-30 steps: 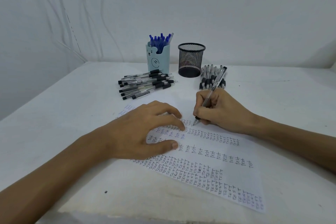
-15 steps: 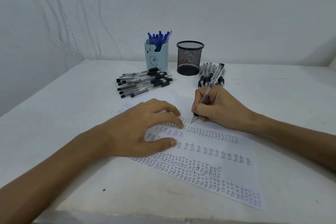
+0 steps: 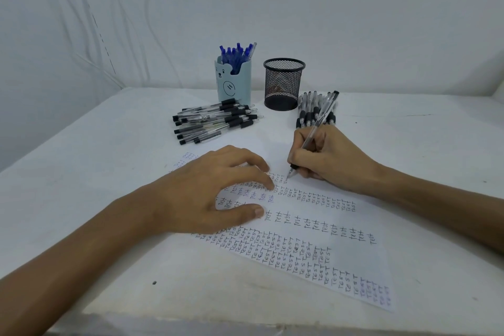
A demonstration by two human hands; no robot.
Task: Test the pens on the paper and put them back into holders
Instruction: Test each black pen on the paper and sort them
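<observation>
Over the last second little has shifted: the right hand (image 3: 332,161) keeps its writing grip on the clear-barrelled black-tipped pen (image 3: 313,135) and the nib has stayed at the same spot near the top of the white paper sheet covered in rows of small "TEST" words (image 3: 313,229), which suggests the trial scribble for this pen is under way or only just finishing, with its return to a holder not yet begun. That hand is closed round the pen, fingers pinching low on the barrel, the tip touching or just above the paper; which of the two I cannot tell. The left hand (image 3: 207,196) lies spread and open on the sheet, fingertips pressing it flat, holding nothing. Beyond, a heap of black-capped clear pens (image 3: 215,123) lies loose on the white table (image 3: 95,172) in front of a pale blue bear-faced holder (image 3: 234,84) filled with blue pens, and a second bundle of black pens (image 3: 308,112) lies beside the black wire-mesh cup (image 3: 283,84), which looks empty.
</observation>
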